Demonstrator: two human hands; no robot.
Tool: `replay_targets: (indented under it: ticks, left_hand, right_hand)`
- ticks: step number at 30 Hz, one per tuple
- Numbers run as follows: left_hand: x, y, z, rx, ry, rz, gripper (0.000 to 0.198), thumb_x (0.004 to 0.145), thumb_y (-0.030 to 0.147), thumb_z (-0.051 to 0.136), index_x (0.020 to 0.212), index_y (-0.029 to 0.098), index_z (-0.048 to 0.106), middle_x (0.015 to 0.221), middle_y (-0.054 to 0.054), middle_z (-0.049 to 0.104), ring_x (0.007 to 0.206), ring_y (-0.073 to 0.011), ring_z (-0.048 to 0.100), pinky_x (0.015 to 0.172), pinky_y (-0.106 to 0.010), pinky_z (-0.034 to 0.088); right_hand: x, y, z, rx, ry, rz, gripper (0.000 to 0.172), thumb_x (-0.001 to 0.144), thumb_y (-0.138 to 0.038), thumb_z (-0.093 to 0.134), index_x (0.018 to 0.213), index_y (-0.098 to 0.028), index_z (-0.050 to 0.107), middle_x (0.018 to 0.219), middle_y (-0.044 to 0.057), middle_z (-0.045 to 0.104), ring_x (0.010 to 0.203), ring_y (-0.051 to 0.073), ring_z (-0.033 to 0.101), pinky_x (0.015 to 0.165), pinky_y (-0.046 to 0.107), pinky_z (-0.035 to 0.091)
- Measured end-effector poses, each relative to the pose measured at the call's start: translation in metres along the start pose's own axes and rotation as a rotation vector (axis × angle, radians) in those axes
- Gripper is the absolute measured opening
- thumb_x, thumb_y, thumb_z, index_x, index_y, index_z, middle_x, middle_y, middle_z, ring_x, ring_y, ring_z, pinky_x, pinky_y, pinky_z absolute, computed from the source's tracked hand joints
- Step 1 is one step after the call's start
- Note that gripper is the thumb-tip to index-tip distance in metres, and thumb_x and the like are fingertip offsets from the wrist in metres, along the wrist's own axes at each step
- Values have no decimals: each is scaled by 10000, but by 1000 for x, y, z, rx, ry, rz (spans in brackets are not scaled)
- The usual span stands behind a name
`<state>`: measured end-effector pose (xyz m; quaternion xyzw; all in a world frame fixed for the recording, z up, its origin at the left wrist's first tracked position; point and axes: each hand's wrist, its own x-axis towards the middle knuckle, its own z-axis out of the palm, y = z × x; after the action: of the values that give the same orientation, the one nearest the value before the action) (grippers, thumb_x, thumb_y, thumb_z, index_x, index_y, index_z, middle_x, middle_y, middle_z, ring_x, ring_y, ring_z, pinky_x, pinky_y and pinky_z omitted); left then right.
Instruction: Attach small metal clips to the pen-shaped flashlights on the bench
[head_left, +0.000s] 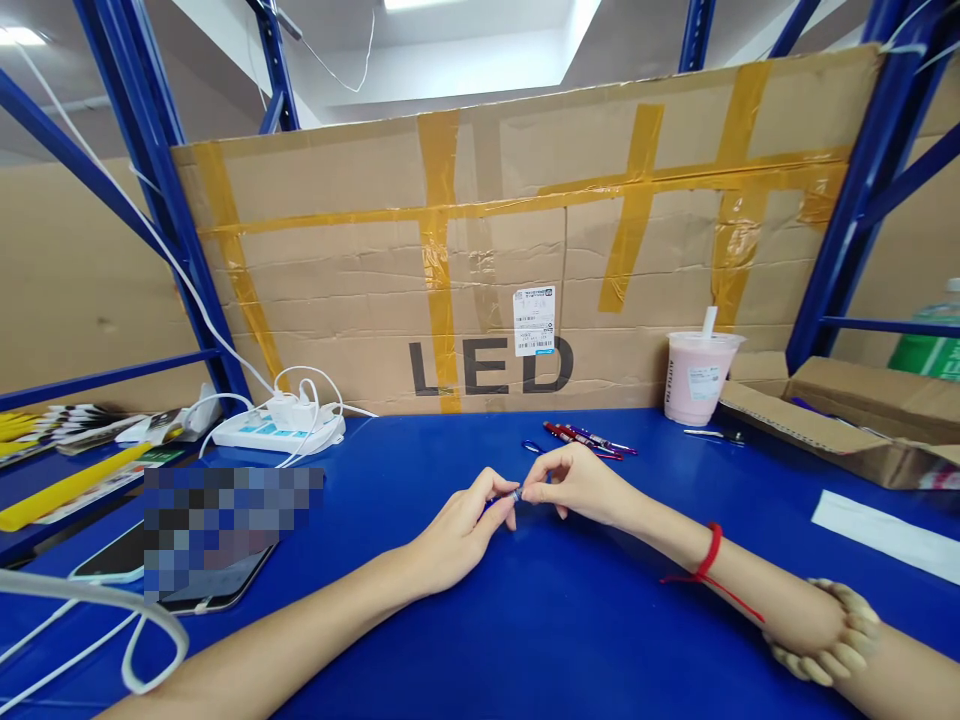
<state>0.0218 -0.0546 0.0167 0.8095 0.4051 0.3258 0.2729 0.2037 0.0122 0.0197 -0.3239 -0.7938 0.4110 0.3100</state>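
Note:
My left hand [461, 535] and my right hand [574, 485] meet low over the blue table [525, 620] in the middle of the view. Both pinch a tiny bluish-grey object [517, 494] between thumb and fingertips; it is too small to name. My right wrist wears a red string [709, 555], and a wooden bead bracelet [829, 630] sits further up the arm. Several pens [589, 440] lie just behind my right hand.
A taped cardboard sheet marked "LED" [491, 368] walls off the back. A pink drink cup with a straw [701, 375] stands right, beside an open cardboard box [847, 415]. A white power strip [277, 430] with cables sits left, a phone [112, 565] near the left edge.

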Motion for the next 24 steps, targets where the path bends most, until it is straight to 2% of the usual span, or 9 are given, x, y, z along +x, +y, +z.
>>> replay_targets:
  ticks: [8, 13, 19, 24]
  left_hand:
    - [-2, -4, 0, -4, -4, 42, 141, 909, 297, 351, 874, 185, 430, 689, 33, 487, 633, -109, 451, 638, -233, 355]
    - [-4, -5, 2, 11, -6, 57, 123, 896, 281, 382, 862, 181, 446, 676, 37, 470, 609, -101, 421, 610, -222, 339]
    - [-4, -5, 2, 42, 9, 71, 116, 893, 248, 384, 853, 175, 464, 709, 17, 513, 646, -108, 471, 618, -214, 363]
    - [-3, -6, 1, 64, 47, 99, 112, 889, 217, 377, 831, 177, 463, 749, 0, 558, 671, -113, 506, 638, -217, 388]
  right_hand:
    - [-2, -3, -1, 33, -74, -10, 281, 582, -400, 735, 638, -131, 677, 504, -21, 572, 348, 42, 428, 341, 162, 345]
    - [-4, -2, -3, 22, -150, -30, 249, 626, -381, 705, 646, -136, 664, 521, -24, 562, 372, 52, 448, 361, 167, 373]
    - [-11, -8, -4, -315, -156, -227, 238, 792, -368, 576, 705, -170, 677, 666, -11, 611, 425, 47, 513, 456, 167, 391]
    - [-17, -17, -1, -573, -150, -384, 320, 893, -307, 436, 700, -165, 648, 651, 0, 610, 488, 59, 519, 527, 174, 372]
